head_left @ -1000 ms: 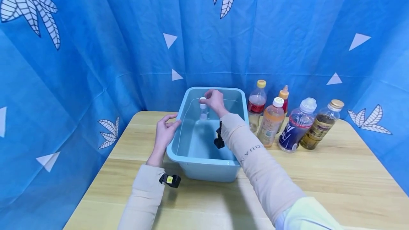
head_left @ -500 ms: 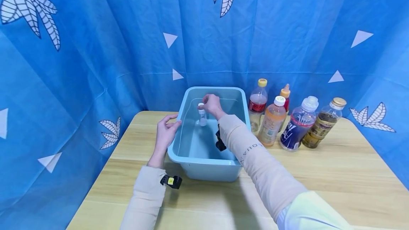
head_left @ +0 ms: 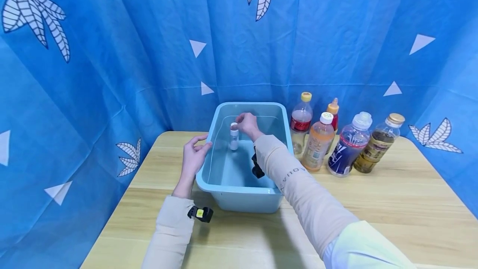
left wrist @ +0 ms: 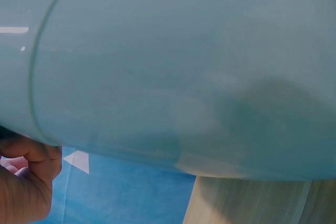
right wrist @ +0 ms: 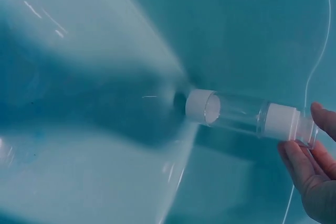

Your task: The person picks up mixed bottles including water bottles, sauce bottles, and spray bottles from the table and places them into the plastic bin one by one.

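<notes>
In the head view my right hand (head_left: 248,124) reaches into a light blue plastic tub (head_left: 239,188). Thumb and fingertips pinch the clear top of a small clear bottle (head_left: 234,140), which stands about upright. The right wrist view shows the bottle (right wrist: 239,114) with a white base and a white collar under its clear cap; the right hand (right wrist: 317,169) is at the cap end. Whether its base touches the tub floor, I cannot tell. My left hand (head_left: 193,157) holds the tub's left rim, with bent fingers (left wrist: 37,153) against the edge in the left wrist view.
Right of the tub stand a yellow-capped bottle (head_left: 301,121), an orange drink bottle (head_left: 317,144), a red squeeze bottle (head_left: 333,113), a purple-labelled bottle (head_left: 345,152) and a brown bottle (head_left: 373,148). A blue curtain (head_left: 336,32) hangs behind the wooden table (head_left: 403,202).
My right hand has brought the small bottle slightly left and nearer to me inside the tub. The left hand has stayed at the rim, and the other bottles have not moved.
</notes>
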{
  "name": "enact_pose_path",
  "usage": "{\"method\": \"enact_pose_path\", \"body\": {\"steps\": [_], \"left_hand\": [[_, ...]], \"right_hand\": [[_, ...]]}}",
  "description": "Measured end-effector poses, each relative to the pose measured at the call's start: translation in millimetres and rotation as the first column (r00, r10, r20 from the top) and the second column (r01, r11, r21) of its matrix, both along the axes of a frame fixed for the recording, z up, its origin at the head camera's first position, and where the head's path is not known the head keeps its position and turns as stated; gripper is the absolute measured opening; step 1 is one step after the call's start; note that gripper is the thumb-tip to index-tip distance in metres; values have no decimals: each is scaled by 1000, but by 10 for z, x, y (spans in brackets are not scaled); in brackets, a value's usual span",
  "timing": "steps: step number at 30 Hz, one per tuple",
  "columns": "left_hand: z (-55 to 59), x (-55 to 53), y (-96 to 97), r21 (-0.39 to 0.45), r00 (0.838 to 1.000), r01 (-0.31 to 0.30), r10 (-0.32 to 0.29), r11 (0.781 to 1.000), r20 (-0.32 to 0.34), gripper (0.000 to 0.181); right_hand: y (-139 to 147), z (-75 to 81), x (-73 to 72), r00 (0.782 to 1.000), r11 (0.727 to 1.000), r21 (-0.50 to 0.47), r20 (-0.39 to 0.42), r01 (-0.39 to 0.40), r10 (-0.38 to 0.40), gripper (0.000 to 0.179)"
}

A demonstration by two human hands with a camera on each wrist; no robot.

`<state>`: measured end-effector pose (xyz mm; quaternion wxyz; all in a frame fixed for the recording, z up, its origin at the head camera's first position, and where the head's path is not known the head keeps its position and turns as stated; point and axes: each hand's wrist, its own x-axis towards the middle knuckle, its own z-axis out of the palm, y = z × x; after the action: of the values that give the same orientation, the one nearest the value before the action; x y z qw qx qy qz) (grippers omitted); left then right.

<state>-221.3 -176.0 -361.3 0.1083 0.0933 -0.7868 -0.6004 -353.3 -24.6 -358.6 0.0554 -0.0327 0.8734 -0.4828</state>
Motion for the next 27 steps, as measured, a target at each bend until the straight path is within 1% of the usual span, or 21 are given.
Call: {"method": "enact_pose_path", "body": {"steps": [8, 16, 20, 27], "left_hand": [[-3, -5, -7, -1, 1000, 7, -7, 1000, -9, 31], [3, -8, -7, 1, 1000, 9, -9, 1000, -21, 31], [9, -8, -3, 3, 1000, 8, -8, 1000, -19, 31], [2, 14, -6, 9, 1000, 10, -10, 1000, -11, 32]], "right_hand": [[18, -14, 33, 1000, 1000, 28, -12, 6, -6, 27], [19, -41, 35, 1000, 1000, 15, 20, 4, -5, 26], [22, -34, 48, 1000, 1000, 25, 10, 1, -1, 26], [30, -49, 66, 999, 1000, 10, 41, -17, 17, 24]]}}
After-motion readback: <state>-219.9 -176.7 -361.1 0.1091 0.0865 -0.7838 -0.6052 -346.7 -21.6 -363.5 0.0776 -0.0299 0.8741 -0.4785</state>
